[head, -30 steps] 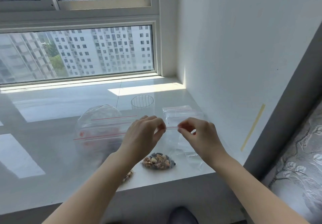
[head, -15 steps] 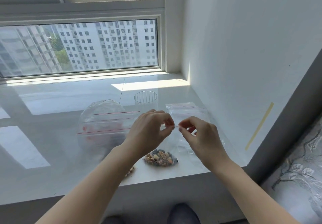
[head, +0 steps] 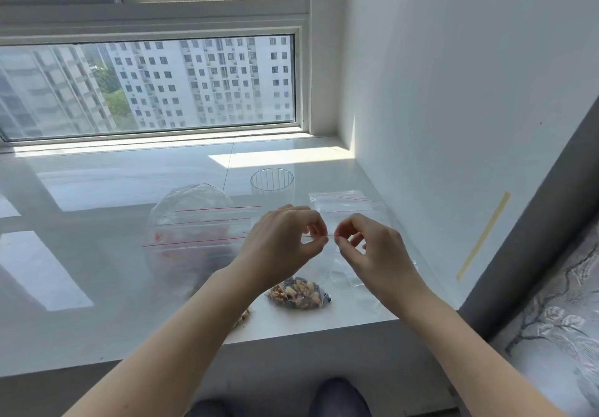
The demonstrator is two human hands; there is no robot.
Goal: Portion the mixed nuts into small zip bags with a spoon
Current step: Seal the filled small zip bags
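Observation:
My left hand (head: pixel 285 245) and my right hand (head: pixel 369 251) hold a small clear zip bag (head: pixel 311 293) up over the sill, both pinching its red-lined top strip between thumb and fingers. Mixed nuts fill the bag's bottom, which hangs close to the white windowsill (head: pixel 113 319). A few more nuts (head: pixel 243 315) show beside my left forearm, mostly hidden by it. No spoon is visible.
A large clear bag (head: pixel 191 232) with red zip lines stands left of my hands. A ribbed clear glass (head: pixel 272 185) is behind them. Empty small zip bags (head: pixel 350 206) lie at right near the white wall. The sill's front edge runs just below the nuts.
Both hands stay pinched on the bag's top strip with only slight finger shifts. The camera has tilted, so the scene sits a little lower in view.

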